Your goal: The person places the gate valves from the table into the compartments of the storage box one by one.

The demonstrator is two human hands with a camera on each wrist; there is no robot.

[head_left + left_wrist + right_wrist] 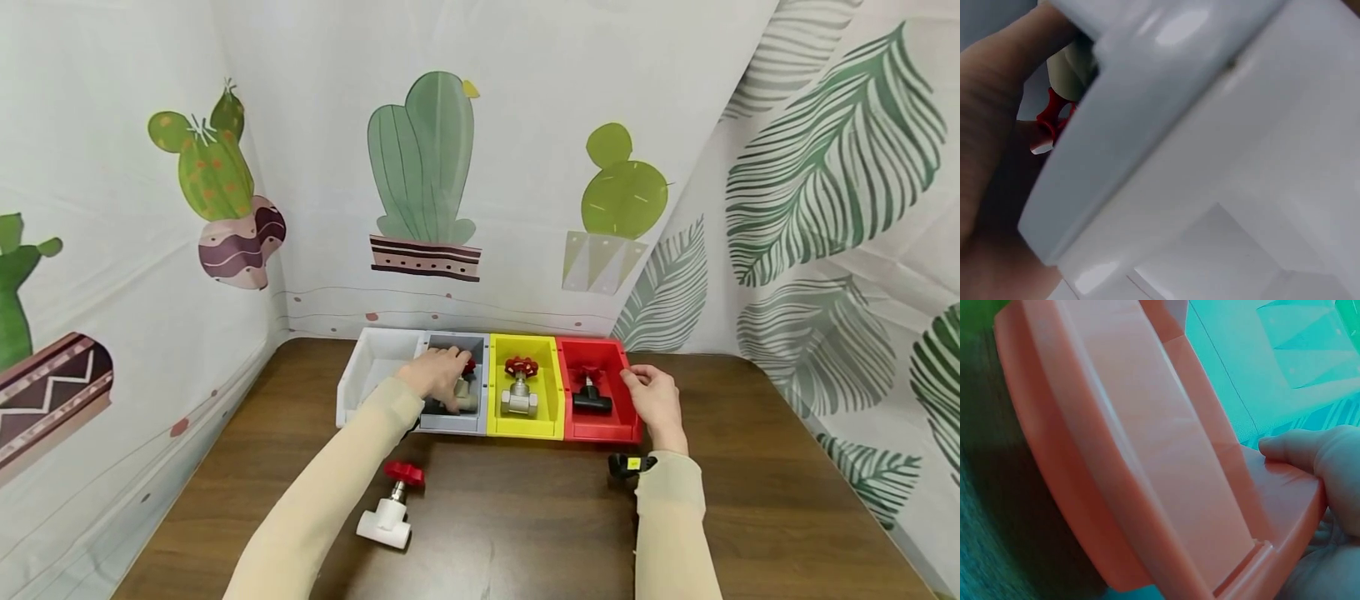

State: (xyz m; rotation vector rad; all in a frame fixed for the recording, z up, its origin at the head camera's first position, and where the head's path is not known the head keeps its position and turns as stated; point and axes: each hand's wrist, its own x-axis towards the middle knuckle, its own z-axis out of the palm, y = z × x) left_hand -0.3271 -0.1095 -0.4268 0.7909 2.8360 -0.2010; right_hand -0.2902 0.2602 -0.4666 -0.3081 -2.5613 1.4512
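Note:
My left hand reaches into the grey bin, its fingers curled around a beige tee-shaped valve with a red handwheel. In the left wrist view, the red handwheel shows between the fingers, while the bin wall hides much of the valve. At the far right of the row, my right hand pinches the side wall of the red bin, thumb on the inner side. Inside that bin lies a black valve with a red handwheel.
A metal valve sits in the yellow bin, between the grey and red ones. The white bin stands leftmost. On the wooden table, a white valve with a red handwheel lies near my left forearm. Printed cloth hangs behind.

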